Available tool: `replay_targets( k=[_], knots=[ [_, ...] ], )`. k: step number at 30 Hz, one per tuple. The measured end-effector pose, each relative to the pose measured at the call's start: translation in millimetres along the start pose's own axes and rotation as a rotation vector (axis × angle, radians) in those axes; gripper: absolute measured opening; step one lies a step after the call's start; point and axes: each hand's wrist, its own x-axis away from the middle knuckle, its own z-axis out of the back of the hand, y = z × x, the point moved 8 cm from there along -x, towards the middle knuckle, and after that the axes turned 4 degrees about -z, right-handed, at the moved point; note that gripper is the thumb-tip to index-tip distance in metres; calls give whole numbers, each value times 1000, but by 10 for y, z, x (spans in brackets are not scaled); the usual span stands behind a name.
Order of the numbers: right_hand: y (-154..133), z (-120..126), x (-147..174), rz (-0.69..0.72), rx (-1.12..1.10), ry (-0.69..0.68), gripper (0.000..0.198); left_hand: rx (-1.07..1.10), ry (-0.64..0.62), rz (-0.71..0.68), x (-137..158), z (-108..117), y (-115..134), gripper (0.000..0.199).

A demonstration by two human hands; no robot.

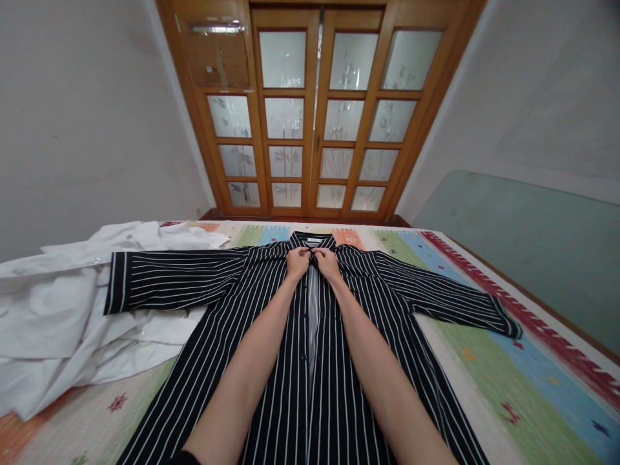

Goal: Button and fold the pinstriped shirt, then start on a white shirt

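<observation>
A black shirt with white stripes lies spread out, its sleeves stretched to both sides and its collar at the far end. Just below the collar, my left hand pinches one front edge of the shirt. Close beside it, my right hand pinches the other front edge, and the fingertips of both hands nearly meet. Under my hands the front hangs slightly apart, with the paler inside showing in the gap. Small dark buttons run down the front. Whether a button sits between my fingers is too small to make out.
A heap of white cloth lies at the left, partly under the striped sleeve. Beneath everything is a colourful patterned cover. A pale green panel stands along the right side. Wooden glazed doors rise beyond the far edge.
</observation>
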Motion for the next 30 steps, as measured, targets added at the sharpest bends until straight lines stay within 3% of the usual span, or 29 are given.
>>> replay_targets(
  k=[11, 30],
  knots=[
    [-38, -12, 27, 43, 33, -14, 24, 91, 19, 39, 5, 5, -57, 11],
    [-42, -22, 25, 37, 11, -35, 22, 53, 25, 28, 3, 27, -23, 14]
  ],
)
